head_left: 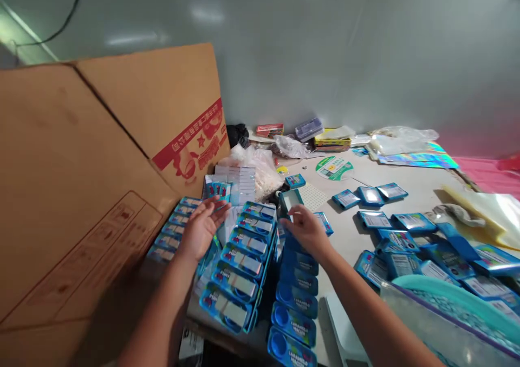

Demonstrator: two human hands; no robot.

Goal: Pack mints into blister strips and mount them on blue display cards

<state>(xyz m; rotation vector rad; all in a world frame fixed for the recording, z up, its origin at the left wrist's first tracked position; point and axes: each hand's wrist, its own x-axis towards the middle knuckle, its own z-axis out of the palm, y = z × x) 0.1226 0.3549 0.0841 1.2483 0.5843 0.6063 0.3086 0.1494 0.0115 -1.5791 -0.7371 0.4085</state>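
My left hand (201, 229) is over the left side of the table with its fingers apart and nothing in them. Just right of it stands a row of blue tins (239, 256) with white paper strips on top. My right hand (307, 227) is curled, thumb and forefinger close together; whatever they hold is too small or hidden to make out. Its fingertips are beside a greyish-green open tin (290, 199), and I cannot tell whether they touch it. Below runs a second row of blue tins (296, 302) with round recesses. Small printed cards (219, 189) lie beyond my left hand.
A large cardboard box (154, 101) rises on the left, more blue tins (174, 226) beside it. Loose blue tins (400, 242) are scattered on the right. A turquoise basin (447, 291) of small pale-blue pieces is at front right. Plastic bags (260, 166) lie near the wall.
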